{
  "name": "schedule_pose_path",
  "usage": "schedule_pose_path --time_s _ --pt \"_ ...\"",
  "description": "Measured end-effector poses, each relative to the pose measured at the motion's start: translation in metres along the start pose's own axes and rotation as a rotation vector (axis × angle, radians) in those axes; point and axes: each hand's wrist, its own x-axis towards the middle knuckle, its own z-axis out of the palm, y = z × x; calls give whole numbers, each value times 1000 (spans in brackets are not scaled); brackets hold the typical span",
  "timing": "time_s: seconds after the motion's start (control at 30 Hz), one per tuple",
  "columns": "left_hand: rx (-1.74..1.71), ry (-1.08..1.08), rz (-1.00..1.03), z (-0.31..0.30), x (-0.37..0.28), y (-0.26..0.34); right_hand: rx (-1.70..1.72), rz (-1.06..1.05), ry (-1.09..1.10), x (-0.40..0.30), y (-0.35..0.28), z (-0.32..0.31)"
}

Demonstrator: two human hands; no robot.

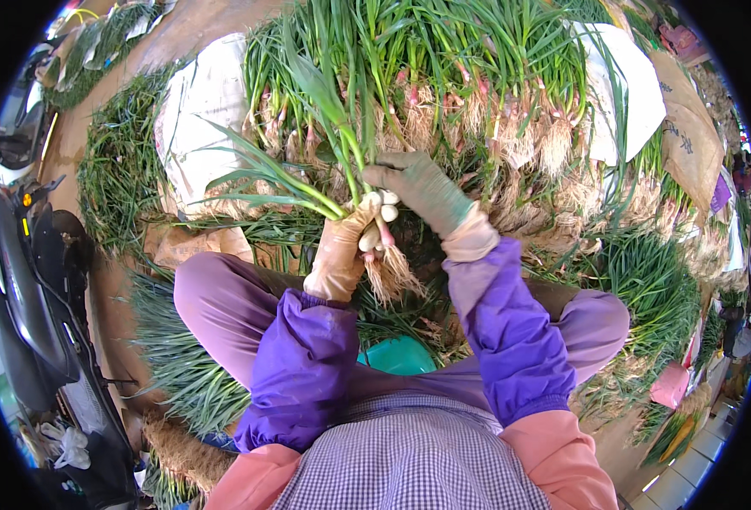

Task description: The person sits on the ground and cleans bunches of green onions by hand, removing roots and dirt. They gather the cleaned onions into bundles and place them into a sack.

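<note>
My left hand (339, 248), in a pale, soiled glove, grips a small bunch of green garlic plants (351, 162). Long leaves rise above the fist, and pale roots (391, 277) hang below it. White bulbs (388, 207) show beside the fingers. My right hand (423, 191), in a dirt-stained glove, is at the upper right of the bunch. Its fingertips are close to the stems, but whether they pinch a leaf is unclear. Just beyond both hands lies a large heap of the same plants (471, 57), its reddish stem bases and roots facing me.
White sacks (203, 121) flank the heap, with a brown paper sack (688, 134) farther right. More plants lie left (181, 350) and right (643, 293) of my folded legs. A teal plastic object (401, 356) sits between my legs. A motor scooter (37, 306) stands at left.
</note>
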Motion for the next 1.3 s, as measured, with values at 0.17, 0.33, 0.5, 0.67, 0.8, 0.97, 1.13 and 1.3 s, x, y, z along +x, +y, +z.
schedule_pose_path --time_s 0.17,0.33,0.5,0.67,0.8,0.97,1.13,1.3 --pt "-537 -136 23 1 2 -17 1081 736 521 -7 -50 28" --pt "-684 -380 -56 -3 -11 -19 63 302 713 -19 -53 43" --pt "-798 -414 -69 -3 -30 -22 785 535 721 -26 -51 2" --pt "-330 -229 -65 0 -43 -28 367 206 228 -22 -35 37" --pt "-436 -94 62 9 -46 -21 1070 682 512 -23 -70 49" --pt "-678 170 235 19 -51 3 164 353 316 -36 -56 30" --pt "-371 -12 588 6 -58 75 -626 310 287 -21 -53 16" --pt "-354 -281 229 1 -22 115 -404 540 111 15 33 -14"
